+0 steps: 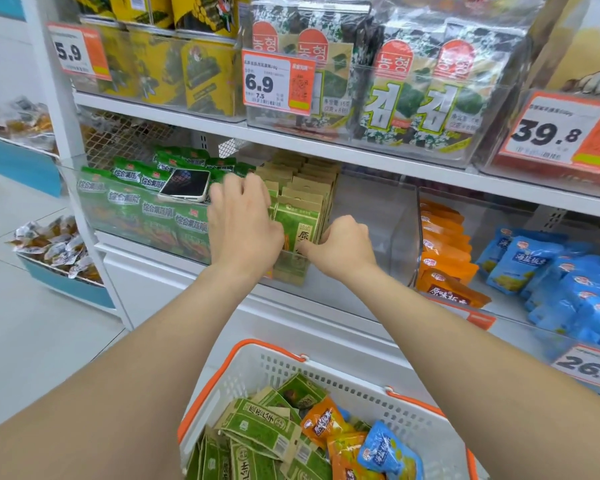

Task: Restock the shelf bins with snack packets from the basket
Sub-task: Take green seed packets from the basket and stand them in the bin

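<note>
A clear shelf bin holds upright rows of olive-green and tan snack packets. My left hand lies flat against the left side of the front packets, fingers straight. My right hand has curled fingers pinching the right edge of the front packets. Below, a white basket with orange rim holds several green packets, orange packets and a blue packet.
A phone lies on bright green packets in the left bin. Orange packets and blue packets fill bins to the right. Seaweed packs and price tags sit on the shelf above.
</note>
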Motion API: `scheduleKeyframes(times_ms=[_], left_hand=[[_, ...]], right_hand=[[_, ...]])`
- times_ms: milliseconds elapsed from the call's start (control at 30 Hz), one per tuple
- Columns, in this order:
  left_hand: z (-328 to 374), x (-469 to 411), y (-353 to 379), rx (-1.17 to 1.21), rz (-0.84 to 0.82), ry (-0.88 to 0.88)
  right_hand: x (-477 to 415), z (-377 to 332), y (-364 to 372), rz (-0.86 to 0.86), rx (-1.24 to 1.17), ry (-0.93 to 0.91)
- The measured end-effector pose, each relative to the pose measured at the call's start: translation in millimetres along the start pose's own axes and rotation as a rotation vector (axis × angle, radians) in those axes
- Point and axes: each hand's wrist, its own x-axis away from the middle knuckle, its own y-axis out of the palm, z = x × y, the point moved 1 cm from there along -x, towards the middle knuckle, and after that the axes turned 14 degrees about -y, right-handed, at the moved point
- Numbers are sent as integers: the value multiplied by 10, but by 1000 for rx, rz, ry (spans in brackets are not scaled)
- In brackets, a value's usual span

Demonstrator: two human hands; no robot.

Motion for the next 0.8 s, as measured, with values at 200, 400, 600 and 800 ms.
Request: scheduleKeyframes(times_ms=[200, 400, 600, 800], left_hand=[[-97, 178, 38, -252, -597, 48], [-277, 516, 151, -754, -1373, 91], [-234, 655, 317, -780, -1265, 318], [-258, 707, 513, -891, -1261, 402]], right_hand=[[375, -208, -238, -13, 324, -568], [783, -55, 147, -820, 496, -624], [1229, 152, 692, -1179, 787, -615], [1510, 344, 1453, -1210, 631, -630]])
